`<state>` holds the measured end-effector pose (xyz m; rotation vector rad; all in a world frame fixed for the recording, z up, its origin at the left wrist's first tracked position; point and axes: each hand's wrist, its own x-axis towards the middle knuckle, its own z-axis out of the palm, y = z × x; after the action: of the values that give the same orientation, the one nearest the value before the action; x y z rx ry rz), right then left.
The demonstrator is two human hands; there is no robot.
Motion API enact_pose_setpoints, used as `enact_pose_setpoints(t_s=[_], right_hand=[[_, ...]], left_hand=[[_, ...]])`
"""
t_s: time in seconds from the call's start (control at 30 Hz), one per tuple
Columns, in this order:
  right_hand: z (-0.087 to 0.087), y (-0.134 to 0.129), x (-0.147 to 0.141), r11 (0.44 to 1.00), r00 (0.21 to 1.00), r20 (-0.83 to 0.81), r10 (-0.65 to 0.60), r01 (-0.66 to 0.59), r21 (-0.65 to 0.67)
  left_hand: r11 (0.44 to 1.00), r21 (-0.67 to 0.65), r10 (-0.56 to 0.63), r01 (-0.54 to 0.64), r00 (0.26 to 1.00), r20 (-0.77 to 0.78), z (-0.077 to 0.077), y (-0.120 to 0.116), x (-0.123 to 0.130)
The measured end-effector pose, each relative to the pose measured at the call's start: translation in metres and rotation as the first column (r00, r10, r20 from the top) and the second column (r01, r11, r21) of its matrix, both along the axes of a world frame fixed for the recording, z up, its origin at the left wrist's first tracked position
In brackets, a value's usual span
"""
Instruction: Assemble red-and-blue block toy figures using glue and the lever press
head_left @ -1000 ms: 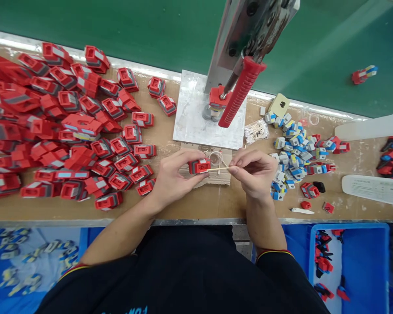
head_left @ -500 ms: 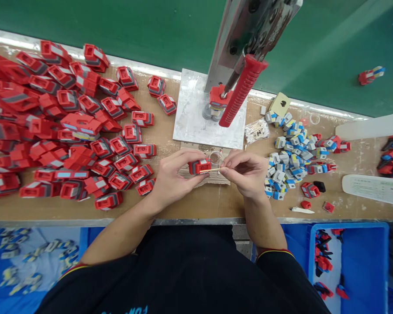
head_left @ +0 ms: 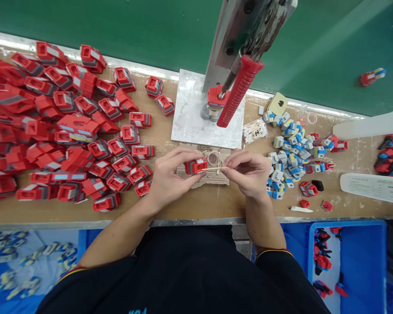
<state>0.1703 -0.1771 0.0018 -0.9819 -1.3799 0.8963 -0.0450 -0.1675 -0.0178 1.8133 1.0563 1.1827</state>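
My left hand grips a red plastic toy part between thumb and fingers. Pinched in the fingertips of my right hand is a thin cotton swab, which points left toward the red part. Whether its tip touches the part I cannot tell. Just behind the swab, between both hands, stands a small clear round cup. A torn piece of cardboard lies beneath them on the table.
A hand press with a red lever rises from a metal plate ahead. Many red parts fill the left side. Small white-and-blue parts and a bag of swabs lie right. Blue bins sit below the table edge.
The red part and my left hand have shifted slightly left in view, and the whole scene has drifted a little with the camera. Both grips stay the same.
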Motion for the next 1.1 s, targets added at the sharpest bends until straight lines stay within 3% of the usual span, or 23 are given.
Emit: enact_pose_setpoints(t_s=[0.3, 0.47, 0.57, 0.67, 0.77, 0.83, 0.9, 0.97, 1.0, 1.03, 1.1], right_hand=[[0.002, -0.001, 0.004, 0.999, 0.991, 0.122, -0.048, 0.045, 0.028], [0.007, 0.001, 0.025, 0.987, 0.983, 0.149, -0.107, 0.088, 0.132], [0.003, 0.003, 0.032, 0.992, 0.927, 0.374, -0.019, -0.028, 0.120], [-0.003, 0.007, 0.028, 0.983, 0.797, 0.595, 0.107, -0.175, 0.057], [-0.003, 0.010, 0.037, 0.953, 0.730, 0.644, 0.229, -0.304, 0.006], [0.005, 0.007, 0.059, 0.973, 0.773, 0.613, 0.161, -0.230, 0.035], [0.016, -0.001, 0.091, 0.992, 0.793, 0.598, -0.115, 0.057, 0.115], [0.027, -0.011, 0.123, 0.932, 0.659, 0.669, -0.344, 0.323, 0.162], [0.031, -0.015, 0.135, 0.920, 0.570, 0.747, -0.342, 0.364, 0.143], [0.033, -0.018, 0.145, 0.931, 0.485, 0.833, -0.268, 0.352, 0.094], [0.032, -0.019, 0.153, 0.965, 0.330, 0.944, -0.004, 0.248, -0.082]], left_hand=[[0.997, 0.068, 0.027, -0.026, 1.000, -0.009, 0.000, 0.001, -0.001], [0.999, 0.026, 0.033, -0.034, 0.999, 0.037, -0.003, 0.001, -0.001], [1.000, -0.023, 0.018, -0.016, 0.996, 0.089, -0.007, 0.003, -0.002], [0.996, -0.087, 0.037, -0.026, 0.990, 0.134, -0.010, 0.005, -0.005], [0.981, -0.188, 0.078, -0.043, 0.979, 0.188, -0.010, 0.008, -0.009], [0.954, -0.298, 0.111, -0.035, 0.964, 0.242, -0.009, 0.010, -0.010], [0.911, -0.412, 0.166, -0.022, 0.934, 0.317, -0.007, 0.012, -0.010], [0.869, -0.495, 0.233, 0.001, 0.881, 0.411, -0.003, 0.013, -0.008], [0.854, -0.521, 0.262, 0.018, 0.849, 0.459, -0.001, 0.014, -0.008], [0.841, -0.540, 0.287, 0.036, 0.817, 0.501, 0.001, 0.014, -0.007], [0.817, -0.572, 0.317, 0.072, 0.773, 0.550, 0.005, 0.014, -0.005]])
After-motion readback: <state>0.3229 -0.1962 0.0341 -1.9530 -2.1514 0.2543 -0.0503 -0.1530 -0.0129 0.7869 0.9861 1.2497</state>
